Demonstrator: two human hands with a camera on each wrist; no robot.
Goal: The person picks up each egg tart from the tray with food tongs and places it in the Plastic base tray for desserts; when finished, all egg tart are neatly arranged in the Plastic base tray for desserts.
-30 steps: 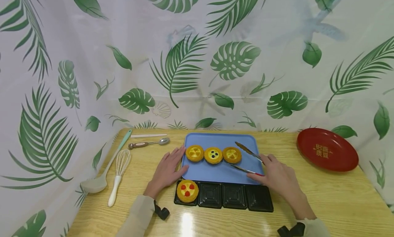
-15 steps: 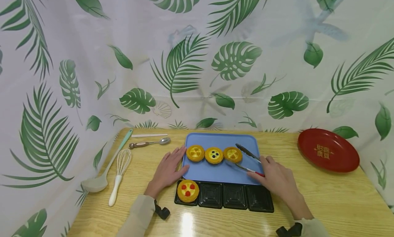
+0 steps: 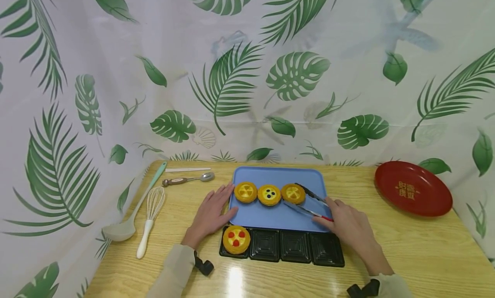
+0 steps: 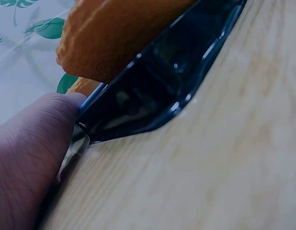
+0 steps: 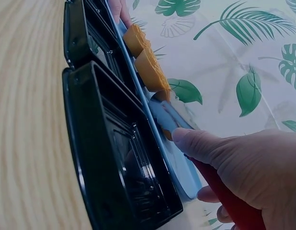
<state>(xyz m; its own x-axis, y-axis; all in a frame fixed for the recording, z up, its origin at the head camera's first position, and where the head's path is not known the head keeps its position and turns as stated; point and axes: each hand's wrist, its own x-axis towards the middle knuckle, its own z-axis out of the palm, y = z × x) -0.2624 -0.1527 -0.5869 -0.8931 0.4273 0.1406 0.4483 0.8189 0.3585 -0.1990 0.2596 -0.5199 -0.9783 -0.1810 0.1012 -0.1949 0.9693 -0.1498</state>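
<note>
My right hand (image 3: 349, 225) grips a pair of tongs (image 3: 305, 210) by their red handle (image 5: 229, 199). The spread tong arms stand on either side of the right-hand egg tart (image 3: 293, 194) on the blue tray (image 3: 278, 220). Beside it, in a row, sit an egg tart with dark dots (image 3: 269, 195) and another with a yellow topping (image 3: 245, 192). My left hand (image 3: 212, 212) rests at the tray's left edge, fingers extended, thumb over the rim. A red-dotted egg tart (image 3: 236, 240) fills the leftmost section of the black sectioned tray (image 3: 295, 246).
A red oval plate (image 3: 425, 195) lies at the right. On the left are a ladle (image 3: 120, 231), a whisk (image 3: 148, 220), a spoon (image 3: 189, 179) and a thin pale stick (image 3: 187, 170). Leaf-printed cloth (image 3: 232, 96) hangs behind the wooden table.
The tong tips have shifted slightly and turned, and the upper arm now comes closer against the right-hand tart. My left hand stays at the tray edge.
</note>
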